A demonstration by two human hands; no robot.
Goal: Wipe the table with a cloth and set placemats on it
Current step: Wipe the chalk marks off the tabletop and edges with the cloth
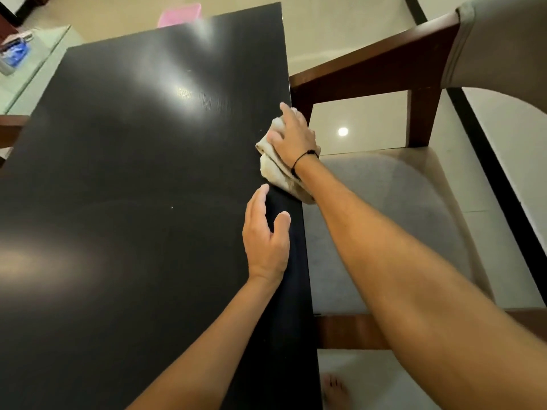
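A glossy black table (133, 187) fills most of the view. A crumpled off-white cloth (273, 168) lies at the table's right edge. My right hand (291, 134) presses down on the cloth with fingers spread, and a black cord sits around its wrist. My left hand (266, 235) rests flat on the tabletop near the same edge, just below the cloth, fingers straight and holding nothing. No placemats are in view.
A wooden chair with a grey seat (393, 208) stands right beside the table's right edge. A glass-topped side table (35, 72) holding a blue container (14, 56) sits at the far left. A pink box (180, 14) lies on the floor beyond the table.
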